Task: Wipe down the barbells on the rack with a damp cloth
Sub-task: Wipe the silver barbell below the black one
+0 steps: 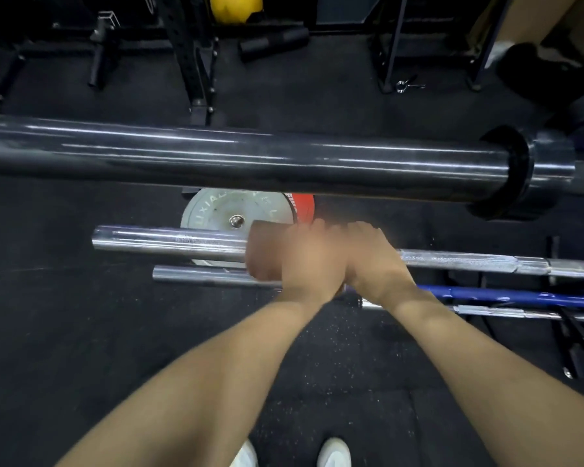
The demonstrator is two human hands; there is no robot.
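Note:
Several barbells lie level on a low rack. A thick dark barbell sleeve (pixel 250 156) crosses the view closest to me. Below it is a chrome barbell (pixel 169 241), with a brown cloth (pixel 267 247) wrapped round its sleeve. My left hand (pixel 304 267) grips the cloth on that bar. My right hand (pixel 375 261) curls over the same bar just to the right, touching the left hand. Both hands are motion-blurred. A second chrome bar (pixel 199 276), a blue bar (pixel 506 294) and another chrome bar (pixel 493 311) lie lower down.
A white weight plate (pixel 213 210) and a red plate (pixel 302 203) stand behind the chrome bar. Farther back are a black rack upright (pixel 196 62), a foam roller (pixel 273 43), a yellow ball (pixel 235 6) and a spring collar (pixel 407 85) on the black rubber floor. My white shoes (pixel 334 453) show at the bottom.

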